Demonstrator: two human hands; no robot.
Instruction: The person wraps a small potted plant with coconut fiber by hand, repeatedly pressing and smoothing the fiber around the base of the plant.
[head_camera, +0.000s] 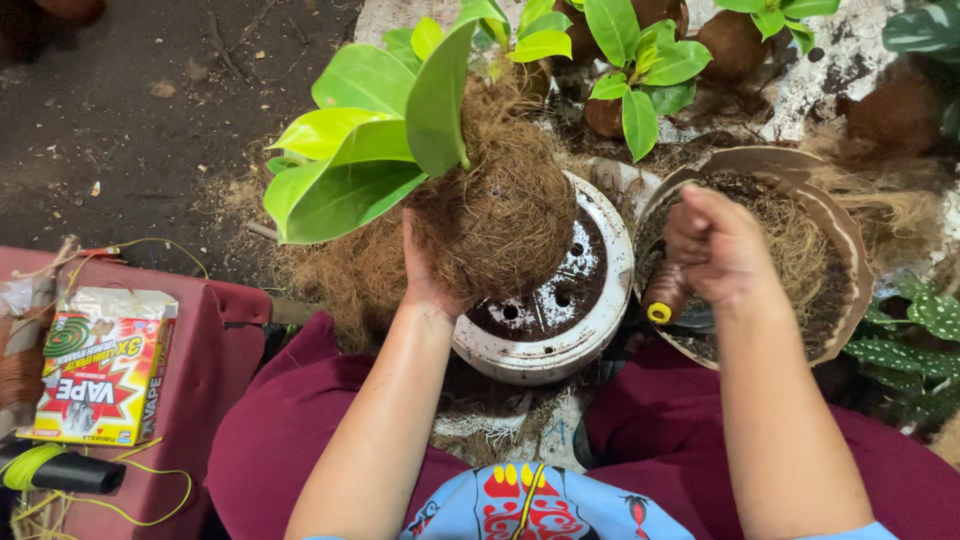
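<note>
2 hands work: the left hand cups a fibre-wrapped plant ball, its grip closed underneath. The right hand clenches a brown spool; binding seems underway, needing a steady ball.

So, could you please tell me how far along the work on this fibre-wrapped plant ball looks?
Done: coconut fibre already covers the plant's root ball, and similar balls sit behind. In hand: the left hand holds the ball over the upturned white pot, while the right hand grips a spool. Left: no binding thread is visible around the ball.
</note>
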